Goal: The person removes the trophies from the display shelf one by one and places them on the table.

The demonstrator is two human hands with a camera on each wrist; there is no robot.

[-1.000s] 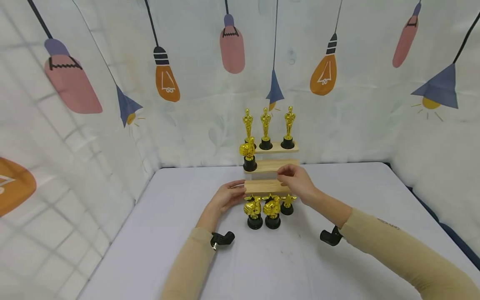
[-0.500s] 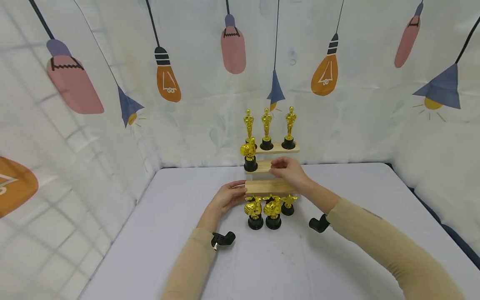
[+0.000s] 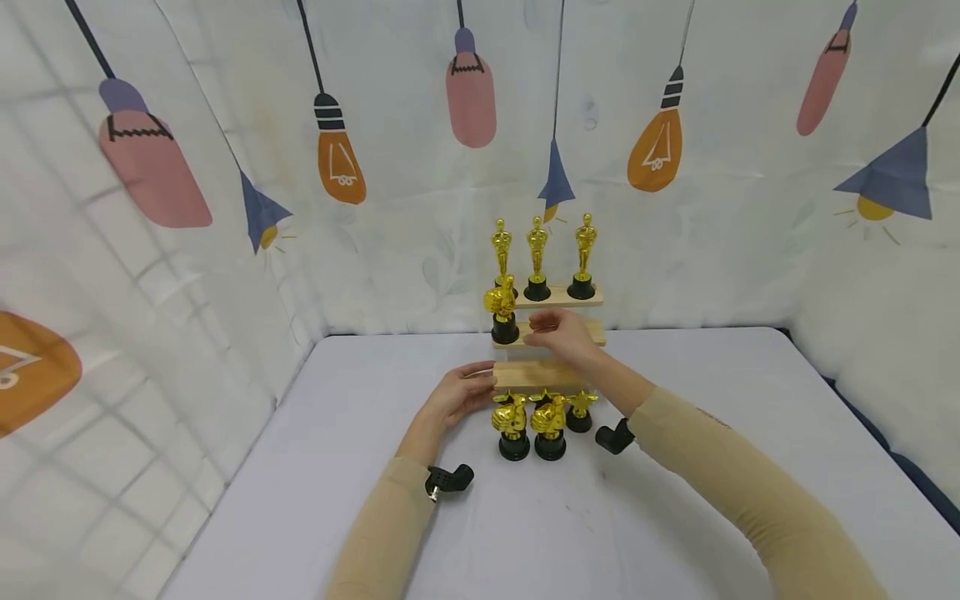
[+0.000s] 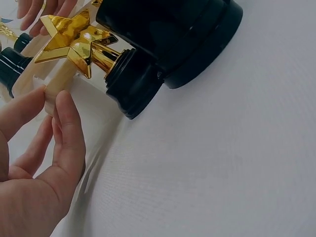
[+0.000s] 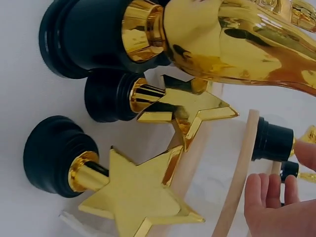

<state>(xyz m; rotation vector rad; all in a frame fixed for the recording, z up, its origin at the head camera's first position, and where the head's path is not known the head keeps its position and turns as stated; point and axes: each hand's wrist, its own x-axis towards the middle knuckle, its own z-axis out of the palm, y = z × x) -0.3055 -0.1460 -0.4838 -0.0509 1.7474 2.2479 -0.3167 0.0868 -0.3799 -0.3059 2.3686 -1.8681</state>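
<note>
At the left end of the lowest wooden shelf [image 3: 536,375], my left hand [image 3: 459,395] pinches the board; the left wrist view has thumb and fingertips on the board's end [image 4: 60,81]. My right hand [image 3: 566,340] reaches over the middle shelf [image 3: 596,332], fingers loosely bent beside a gold thumbs-up trophy [image 3: 503,307]. In the right wrist view, that hand's thumb and fingers stand apart close to the trophy's black base [image 5: 274,142]. The thumbs-up trophy stands upright at the shelf's left end.
Several gold figure statuettes [image 3: 537,257] stand on the top shelf [image 3: 558,297]. Before the lowest shelf, two thumbs-up trophies [image 3: 550,429] stand on the white table [image 3: 525,533], with star trophies [image 3: 580,408] behind them. A lamp-patterned cloth [image 3: 405,167] hangs behind.
My right hand has moved left along the middle shelf, toward the thumbs-up trophy. The left hand keeps its place at the lowest shelf's end.
</note>
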